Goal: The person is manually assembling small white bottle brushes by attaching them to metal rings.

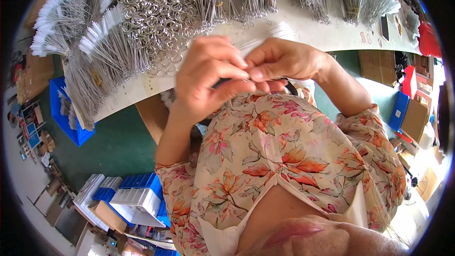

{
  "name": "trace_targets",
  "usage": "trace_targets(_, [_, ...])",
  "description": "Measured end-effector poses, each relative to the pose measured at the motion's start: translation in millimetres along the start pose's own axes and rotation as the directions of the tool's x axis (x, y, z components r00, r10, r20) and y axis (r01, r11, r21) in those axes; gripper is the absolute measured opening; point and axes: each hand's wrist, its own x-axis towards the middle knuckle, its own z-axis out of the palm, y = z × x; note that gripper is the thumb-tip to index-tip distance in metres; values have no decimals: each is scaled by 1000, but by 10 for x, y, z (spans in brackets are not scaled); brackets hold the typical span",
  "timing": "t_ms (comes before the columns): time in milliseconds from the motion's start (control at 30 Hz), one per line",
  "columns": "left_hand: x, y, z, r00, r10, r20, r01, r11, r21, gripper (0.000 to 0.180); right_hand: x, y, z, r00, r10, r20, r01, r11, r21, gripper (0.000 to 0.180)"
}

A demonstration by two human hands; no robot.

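My left hand (206, 73) and my right hand (286, 61) meet at the fingertips in front of my chest, just over the near edge of the worktable. Both are closed in a pinch. A tiny metallic glint shows between the fingers, but what they hold is too small and hidden to name. Beyond my left hand lies a heap of shiny metal split rings (159, 12) on the white tabletop (327, 38). Bundles of thin wire-stemmed brushes with white bristles (111, 42) lie beside the heap.
More wire brush bundles (355, 0) line the table's far side. A dark flat object (384, 27) lies at the right, near a red item (429, 40). Below the table stand a blue bin (71, 114), a cardboard box (377, 66) and stacked plastic bins (137, 201).
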Motion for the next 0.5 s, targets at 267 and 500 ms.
trace_targets(267, [-715, -329, -55, 671, -675, -307, 737, 650, 183, 20, -927, 354, -692, 627, -548, -553, -450, 326, -832, 16])
trace_targets(500, [-579, -98, 172, 816, -505, -283, 575, 764, 294, 23, -623, 578, -513, 754, -261, -603, -131, 840, -526, 14])
